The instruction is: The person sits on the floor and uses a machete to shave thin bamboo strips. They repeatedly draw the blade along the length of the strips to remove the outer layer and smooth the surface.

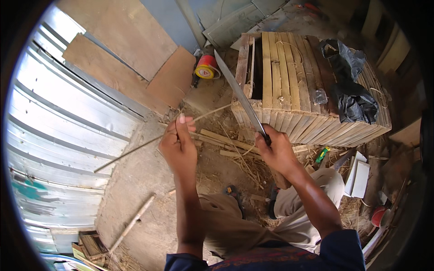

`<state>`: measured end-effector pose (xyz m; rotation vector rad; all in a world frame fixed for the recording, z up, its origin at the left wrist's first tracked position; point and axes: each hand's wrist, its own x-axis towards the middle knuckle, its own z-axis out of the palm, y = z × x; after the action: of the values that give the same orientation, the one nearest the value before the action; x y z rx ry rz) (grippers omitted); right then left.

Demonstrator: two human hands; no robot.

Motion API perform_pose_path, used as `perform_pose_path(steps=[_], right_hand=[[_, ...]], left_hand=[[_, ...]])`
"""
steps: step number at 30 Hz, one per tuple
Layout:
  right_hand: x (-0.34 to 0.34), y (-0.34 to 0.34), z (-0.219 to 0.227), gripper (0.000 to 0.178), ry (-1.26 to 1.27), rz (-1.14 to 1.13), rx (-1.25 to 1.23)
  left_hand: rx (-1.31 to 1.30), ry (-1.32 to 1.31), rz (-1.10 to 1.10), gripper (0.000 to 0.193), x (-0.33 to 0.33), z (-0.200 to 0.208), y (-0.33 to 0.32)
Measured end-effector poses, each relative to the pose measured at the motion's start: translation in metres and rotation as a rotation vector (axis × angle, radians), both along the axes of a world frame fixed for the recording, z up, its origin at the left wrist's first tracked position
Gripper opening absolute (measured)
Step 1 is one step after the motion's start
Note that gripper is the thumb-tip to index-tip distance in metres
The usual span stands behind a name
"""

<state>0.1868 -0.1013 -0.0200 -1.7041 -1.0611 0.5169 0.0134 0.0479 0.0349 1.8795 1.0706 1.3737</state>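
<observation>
My left hand [180, 144] is closed in a pinch around a thin bamboo strip [131, 152]. One end of the strip slants down to the left, and the other runs up to the right toward the slatted crate. In my right hand [278, 151] is the dark handle of a machete [244, 100], fingers wrapped round it. Its long grey blade points up and away to the left, apart from the strip. Below my right hand, a brown wooden block [281, 179] shows partly beside my knee.
A slatted crate [294, 86] bears crumpled black plastic bags [356, 101]. Split slats [230, 143] and shavings litter the floor. A red and yellow cylinder [206, 67] stands by leaning boards [117, 81]. A green-handled tool [323, 155] lies to the right; corrugated metal [63, 135] walls the left.
</observation>
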Motion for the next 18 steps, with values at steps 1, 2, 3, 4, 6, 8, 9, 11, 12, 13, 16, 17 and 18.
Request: perform_pose_path(steps=[1,2,3,4,6,8,9,11,12,13,16,17,18], right_hand=[[0.000,0.000,0.001,0.013,-0.015,0.004,0.003],[0.000,0.001,0.001,0.012,-0.020,0.002,-0.004],[0.001,0.002,0.002,0.012,-0.025,0.002,-0.015],[0.000,0.003,0.002,0.012,-0.019,-0.002,-0.044],[-0.001,0.005,0.000,0.012,-0.032,0.028,-0.047],[-0.003,0.005,-0.003,0.013,-0.041,0.052,-0.037],[-0.006,0.005,-0.006,0.013,-0.052,0.063,-0.013],[-0.010,0.004,-0.011,0.012,-0.073,0.087,0.020],[-0.011,0.004,-0.014,0.011,-0.081,0.101,0.028],[-0.012,0.004,-0.017,0.010,-0.089,0.115,0.035],[-0.016,0.006,-0.021,0.012,-0.102,0.151,0.055],[-0.018,0.007,-0.020,0.013,-0.135,0.136,0.072],[-0.020,0.008,-0.018,0.014,-0.170,0.122,0.089]], left_hand=[[0.044,0.080,0.014,0.038,-0.001,0.003,0.000],[0.075,0.155,0.024,0.040,-0.002,0.005,-0.001],[0.093,0.220,0.043,0.042,-0.002,0.006,-0.002],[0.079,0.233,0.039,0.043,-0.002,0.007,-0.003],[-0.008,0.252,0.053,0.046,-0.001,0.008,-0.007],[0.014,0.270,0.055,0.046,0.001,0.009,-0.011],[0.007,0.278,0.065,0.046,0.002,0.009,-0.012],[0.023,0.291,0.053,0.046,0.002,0.011,-0.016],[0.015,0.293,0.050,0.047,0.002,0.012,-0.018],[0.009,0.299,0.045,0.047,0.001,0.013,-0.020],[-0.023,0.305,0.044,0.047,-0.001,0.014,-0.024],[-0.027,0.309,0.048,0.047,-0.001,0.013,-0.025],[-0.030,0.318,0.062,0.047,0.000,0.013,-0.025]])
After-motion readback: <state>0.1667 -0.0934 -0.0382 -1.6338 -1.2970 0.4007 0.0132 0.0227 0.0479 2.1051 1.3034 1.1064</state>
